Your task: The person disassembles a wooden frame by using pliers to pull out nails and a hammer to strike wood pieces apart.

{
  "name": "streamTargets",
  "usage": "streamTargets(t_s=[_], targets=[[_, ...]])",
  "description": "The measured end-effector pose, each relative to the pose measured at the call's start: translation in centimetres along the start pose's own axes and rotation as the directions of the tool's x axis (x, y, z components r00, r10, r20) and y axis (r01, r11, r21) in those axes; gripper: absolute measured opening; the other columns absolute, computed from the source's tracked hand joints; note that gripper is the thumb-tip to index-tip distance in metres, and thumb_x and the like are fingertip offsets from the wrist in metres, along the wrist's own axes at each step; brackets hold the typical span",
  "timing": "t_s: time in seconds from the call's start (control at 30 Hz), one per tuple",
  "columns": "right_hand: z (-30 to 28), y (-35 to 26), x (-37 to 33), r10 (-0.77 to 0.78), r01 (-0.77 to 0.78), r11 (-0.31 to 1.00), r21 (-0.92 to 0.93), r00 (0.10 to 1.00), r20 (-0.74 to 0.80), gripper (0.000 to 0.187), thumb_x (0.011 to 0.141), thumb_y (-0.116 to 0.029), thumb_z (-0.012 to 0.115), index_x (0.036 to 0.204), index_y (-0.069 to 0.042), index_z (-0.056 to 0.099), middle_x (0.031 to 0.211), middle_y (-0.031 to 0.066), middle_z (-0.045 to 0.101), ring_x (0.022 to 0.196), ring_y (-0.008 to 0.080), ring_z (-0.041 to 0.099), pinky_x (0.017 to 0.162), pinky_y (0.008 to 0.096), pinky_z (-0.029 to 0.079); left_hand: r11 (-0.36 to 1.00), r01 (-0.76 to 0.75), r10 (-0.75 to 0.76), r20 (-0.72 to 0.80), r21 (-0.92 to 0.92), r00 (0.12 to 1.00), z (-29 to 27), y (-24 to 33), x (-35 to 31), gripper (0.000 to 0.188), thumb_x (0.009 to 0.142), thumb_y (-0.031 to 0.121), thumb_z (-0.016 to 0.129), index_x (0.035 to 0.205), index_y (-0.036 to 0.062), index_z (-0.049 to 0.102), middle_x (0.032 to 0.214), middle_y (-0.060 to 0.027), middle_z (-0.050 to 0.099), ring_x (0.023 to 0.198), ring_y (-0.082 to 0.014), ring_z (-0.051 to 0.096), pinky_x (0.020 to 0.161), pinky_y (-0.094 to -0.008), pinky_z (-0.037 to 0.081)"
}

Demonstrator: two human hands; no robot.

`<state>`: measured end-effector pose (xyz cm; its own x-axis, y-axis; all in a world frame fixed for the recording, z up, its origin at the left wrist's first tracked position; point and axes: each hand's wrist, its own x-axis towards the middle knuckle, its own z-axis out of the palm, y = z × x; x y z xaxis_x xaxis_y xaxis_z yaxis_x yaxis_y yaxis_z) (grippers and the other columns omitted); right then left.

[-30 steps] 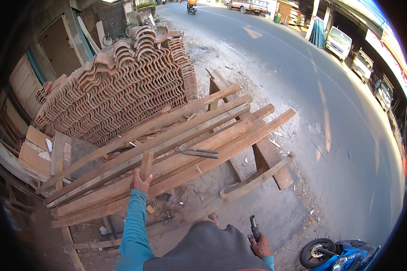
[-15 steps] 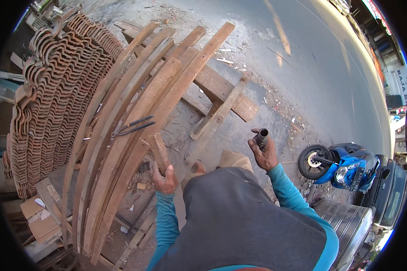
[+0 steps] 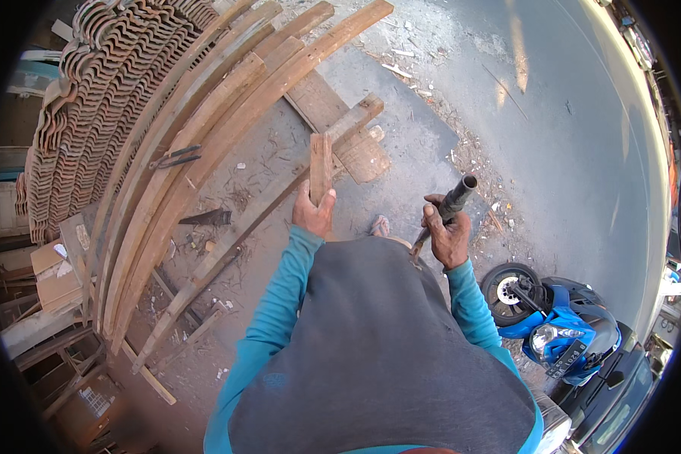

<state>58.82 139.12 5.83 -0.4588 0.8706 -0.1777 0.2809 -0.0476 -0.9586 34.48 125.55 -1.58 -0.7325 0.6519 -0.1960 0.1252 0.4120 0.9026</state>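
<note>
roadside timber yard, daytime: we see a worker in a dark apron [image 3: 378, 325] w/ both hands full. the l. hand [image 3: 315, 213] is closed round the near end of a short wood block [image 3: 320, 166], far end pointing away from the body. the r. hand [image 3: 448, 238] grips a dark tubular tool [image 3: 459, 193], hollow end tilted far & right; we can't tell what its near end is, nor whether it meets the apron.

what's new vs. a sec ago: the block has come right, away from the long beams [image 3: 204, 136], & is now in front of the body, approx. level w/ the tool. for the work, we'd judge that means block & tool are both at hand, well apart from the stack. we can't tell if the block touches the narrow beam [image 3: 246, 223] beyond it.

pincers [image 3: 175, 157] lie on the long beams, left; stacked roof tiles [image 3: 106, 113] stand farther left; a blue motorbike [image 3: 564, 325] is parked near right.
</note>
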Motion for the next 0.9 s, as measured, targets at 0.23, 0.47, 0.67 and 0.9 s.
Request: streamTargets(t_s=[0.23, 0.47, 0.67, 0.9], targets=[[-3.0, -6.5, 6.6, -0.463, 0.452, 0.885, 0.113, 0.881, 0.100, 0.043, 0.092, -0.032, 0.075, 0.118, 0.002, 0.065, 0.068, 0.0010, 0.058, 0.065, 0.0096, 0.056, 0.061, 0.0270, 0.047, 0.998, -0.054, 0.051, -0.116, -0.021, 0.992, 6.0, 1.6, 3.9, 0.059, 0.086, 0.030, 0.074, 0.131, -0.0028, 0.053, 0.103, -0.0180, 0.069, 0.086, -0.0271, 0.068, 0.079, -0.0394, 0.055], [-0.6, -16.1, 13.3, -0.660, 0.633, 0.712, 0.303, 0.751, -0.021, 0.050, 0.098, -0.034, 0.066, 0.113, 0.013, 0.060, 0.065, 0.0027, 0.048, 0.057, 0.0140, 0.053, 0.056, 0.0322, 0.049, 0.871, 0.176, -0.211, -0.025, -0.459, 0.977, 9.5, 3.7, 4.9, 0.052, 0.094, 0.021, 0.068, 0.135, -0.0014, 0.046, 0.092, -0.0107, 0.066, 0.062, -0.0126, 0.062, 0.054, -0.0297, 0.052], [2.1, -20.8, 19.5, -0.733, 0.630, 0.589, 0.506, 0.680, 0.008, 0.059, 0.098, -0.042, 0.066, 0.124, 0.010, 0.055, 0.075, 0.0052, 0.051, 0.052, 0.0137, 0.051, 0.050, 0.0316, 0.047, 0.832, 0.102, -0.210, -0.140, -0.545, 0.968, 13.3, 1.5, 7.1, 0.045, 0.097, 0.020, 0.064, 0.132, 0.0000, 0.045, 0.088, -0.0096, 0.066, 0.068, -0.0117, 0.062, 0.056, -0.0297, 0.052], [5.7, -23.3, 26.5, -0.608, 0.396, 0.700, 0.594, 0.767, 0.206, 0.042, 0.098, -0.036, 0.055, 0.108, 0.005, 0.057, 0.079, 0.0091, 0.052, 0.065, 0.0217, 0.057, 0.059, 0.0325, 0.049, 0.856, 0.199, -0.318, -0.181, -0.477, 0.931, 14.6, 2.6, 8.7, 0.042, 0.099, 0.033, 0.064, 0.121, -0.0005, 0.054, 0.086, -0.0072, 0.065, 0.068, -0.0122, 0.063, 0.060, -0.0295, 0.053]])
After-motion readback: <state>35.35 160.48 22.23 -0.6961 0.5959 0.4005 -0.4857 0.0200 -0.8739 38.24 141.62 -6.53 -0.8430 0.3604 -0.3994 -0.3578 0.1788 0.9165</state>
